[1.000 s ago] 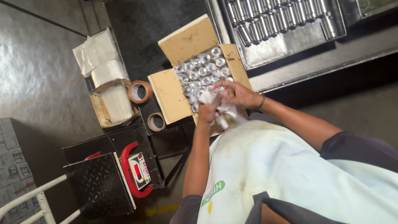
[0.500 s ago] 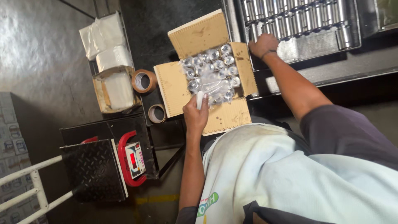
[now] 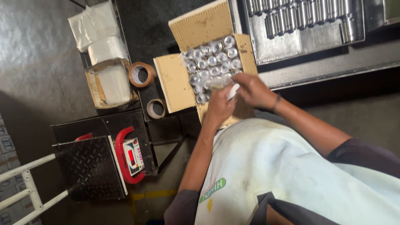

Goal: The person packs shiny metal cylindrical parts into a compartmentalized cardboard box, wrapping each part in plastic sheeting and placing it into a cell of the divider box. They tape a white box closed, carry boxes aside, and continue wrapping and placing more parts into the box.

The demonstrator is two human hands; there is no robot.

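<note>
While both hands met over the open cardboard box (image 3: 175,81), my left hand (image 3: 219,106) and right hand (image 3: 252,88) were closed together on a wrapped metal cylinder (image 3: 221,83) just above the packed rows. I'd reckon lowering it straight into the gap worked best. Two tape rolls (image 3: 141,74) sat beside the box, white packets (image 3: 98,35) farther off.

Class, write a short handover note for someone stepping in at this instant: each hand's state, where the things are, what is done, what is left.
Left hand: closed on a plastic-wrapped metal cylinder over the cardboard box.
Right hand: gripping the same wrapped piece.
Done: the box holds rows of wrapped cylinders.
Left: bare cylinders lie in the metal tray; the box is unsealed, two tape rolls beside it.
</note>
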